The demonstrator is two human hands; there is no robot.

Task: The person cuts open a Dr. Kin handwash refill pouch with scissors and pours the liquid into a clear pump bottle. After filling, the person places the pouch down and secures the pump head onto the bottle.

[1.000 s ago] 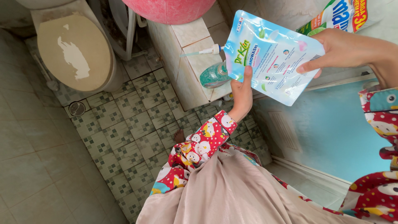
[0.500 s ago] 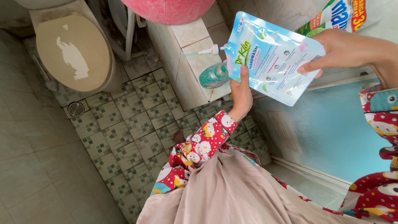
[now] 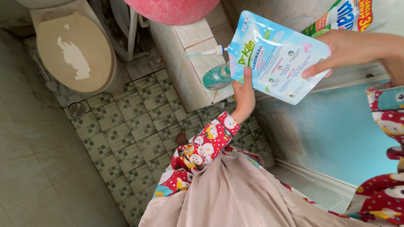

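I hold a light blue refill pouch (image 3: 277, 59) of hand soap up in front of me with both hands. My left hand (image 3: 244, 98) grips its lower left corner, thumb pressed on the front. My right hand (image 3: 357, 50) pinches its right edge between thumb and fingers. Just behind the pouch's left edge, a green pump soap bottle (image 3: 216, 75) with a white pump head lies on a tiled ledge (image 3: 193, 46).
A toilet (image 3: 73, 50) with a worn beige lid stands at the upper left on a checkered tile floor (image 3: 126, 126) with a round drain (image 3: 77, 110). A pink basin (image 3: 172, 9) sits atop the ledge. A green and white sachet pack (image 3: 345, 14) hangs at upper right above a blue door (image 3: 336, 130).
The pouch has shifted slightly up and left between my hands. My right wrist has tilted a little. Nothing else has moved.
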